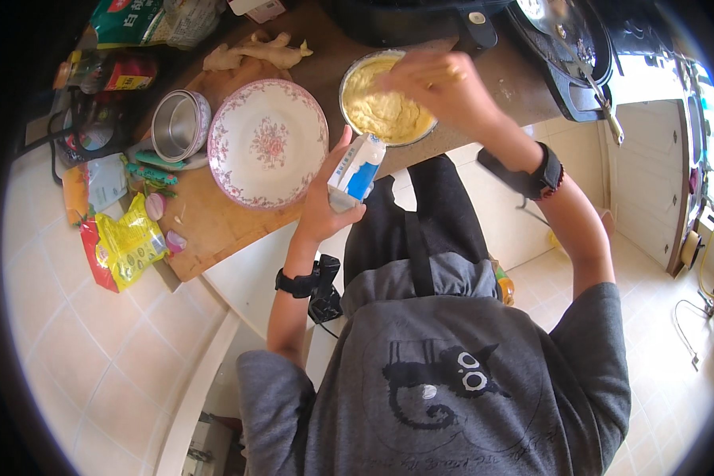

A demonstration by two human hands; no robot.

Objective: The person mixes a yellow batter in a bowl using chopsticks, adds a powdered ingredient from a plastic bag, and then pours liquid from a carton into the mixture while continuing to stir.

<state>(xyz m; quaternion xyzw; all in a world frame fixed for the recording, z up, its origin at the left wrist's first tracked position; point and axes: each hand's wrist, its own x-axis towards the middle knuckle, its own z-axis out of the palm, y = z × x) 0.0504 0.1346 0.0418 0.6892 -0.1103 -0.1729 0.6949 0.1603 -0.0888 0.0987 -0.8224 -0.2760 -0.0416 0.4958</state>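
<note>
My left hand (327, 190) grips a small white and blue carton (357, 169), tilted with its top toward the rim of a round metal bowl (344, 110). Thick, pale yellow batter (372, 110) fills much of the bowl, its surface uneven. Over the bowl's right side is my right hand (437, 77), blurred and curled around what looks like a thin, light-coloured utensil. That utensil's lower end is hidden or lost in blur. Left of the bowl, near my left hand, lies a white plate (238, 154) with a pink floral pattern.
A stacked metal bowl (178, 125), ginger root (262, 52), cut shallot pieces (156, 206) and a yellow packet (128, 241) sit at left. Bottles (113, 71) stand behind them. At right is a black pan (571, 47) holding a metal turner (601, 101). The wooden counter's front edge (232, 247) runs beside me.
</note>
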